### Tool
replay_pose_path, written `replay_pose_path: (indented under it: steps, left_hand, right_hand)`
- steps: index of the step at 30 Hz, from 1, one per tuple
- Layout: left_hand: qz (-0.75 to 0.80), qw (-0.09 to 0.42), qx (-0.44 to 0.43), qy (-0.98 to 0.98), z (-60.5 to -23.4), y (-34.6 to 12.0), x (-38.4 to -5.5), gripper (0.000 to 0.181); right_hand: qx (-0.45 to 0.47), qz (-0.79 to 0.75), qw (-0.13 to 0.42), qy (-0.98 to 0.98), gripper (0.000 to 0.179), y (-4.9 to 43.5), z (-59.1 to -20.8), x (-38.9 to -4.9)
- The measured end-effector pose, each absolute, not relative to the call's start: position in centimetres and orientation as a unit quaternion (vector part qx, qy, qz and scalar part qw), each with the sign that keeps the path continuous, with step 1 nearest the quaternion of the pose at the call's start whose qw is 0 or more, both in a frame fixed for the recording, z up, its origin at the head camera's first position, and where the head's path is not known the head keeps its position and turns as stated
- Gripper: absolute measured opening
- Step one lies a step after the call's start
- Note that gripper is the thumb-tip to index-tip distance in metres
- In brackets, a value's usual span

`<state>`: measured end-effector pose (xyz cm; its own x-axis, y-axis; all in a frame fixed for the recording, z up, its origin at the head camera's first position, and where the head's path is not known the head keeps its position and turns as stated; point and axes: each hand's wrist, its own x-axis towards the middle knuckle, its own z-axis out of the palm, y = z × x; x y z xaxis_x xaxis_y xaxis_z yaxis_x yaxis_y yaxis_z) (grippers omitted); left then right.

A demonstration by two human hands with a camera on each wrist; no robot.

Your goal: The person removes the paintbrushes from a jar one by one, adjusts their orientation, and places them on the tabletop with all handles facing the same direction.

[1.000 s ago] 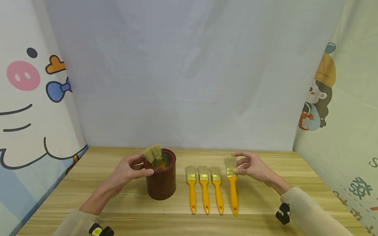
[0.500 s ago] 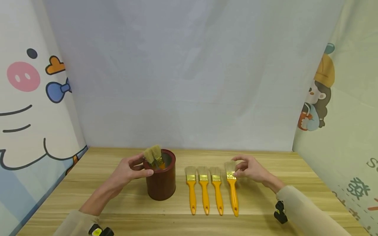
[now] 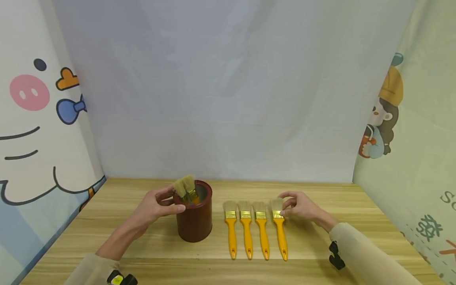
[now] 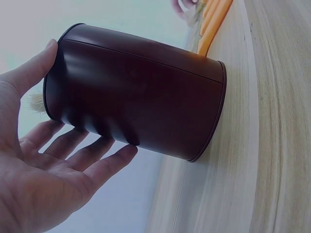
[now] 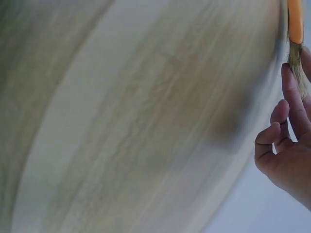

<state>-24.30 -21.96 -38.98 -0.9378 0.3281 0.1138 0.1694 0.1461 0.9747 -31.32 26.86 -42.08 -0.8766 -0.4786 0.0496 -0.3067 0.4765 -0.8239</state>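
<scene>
On the left of the table stands a dark red-brown can (image 3: pixel 195 225), upright, with the bristles of two paintbrushes (image 3: pixel 189 184) sticking above its rim. My left hand (image 3: pixel 153 206) holds the can near the top, thumb on one side and fingers on the other; the left wrist view shows the fingertips against its wall. To the right lies a row of yellow-handled paintbrushes, bristles pointing away. My right hand (image 3: pixel 301 208) pinches the rightmost paintbrush (image 3: pixel 280 233) at its metal band and bristles. That grip is partly cut off in the right wrist view.
Three more paintbrushes (image 3: pixel 247 233) lie side by side between the can and the rightmost one. Behind the wooden table (image 3: pixel 160 269) hangs a pale cloth (image 3: pixel 228 99). Printed cartoon sheets (image 3: pixel 35 158) stand at both sides.
My right hand has drawn the rightmost paintbrush slightly nearer and leftward, closer to the other brushes. The left hand and the can have stayed in place.
</scene>
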Motion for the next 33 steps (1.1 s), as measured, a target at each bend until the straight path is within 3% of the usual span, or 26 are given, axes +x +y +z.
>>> replay_pose_path:
  steps: [33]
  left_hand:
    - [0.631,0.059,0.167,0.755,-39.14,-21.99,-24.37,0.083]
  right_hand:
    - [-0.234,-0.405,0.069,0.881,0.054,26.72,-42.82,-31.65]
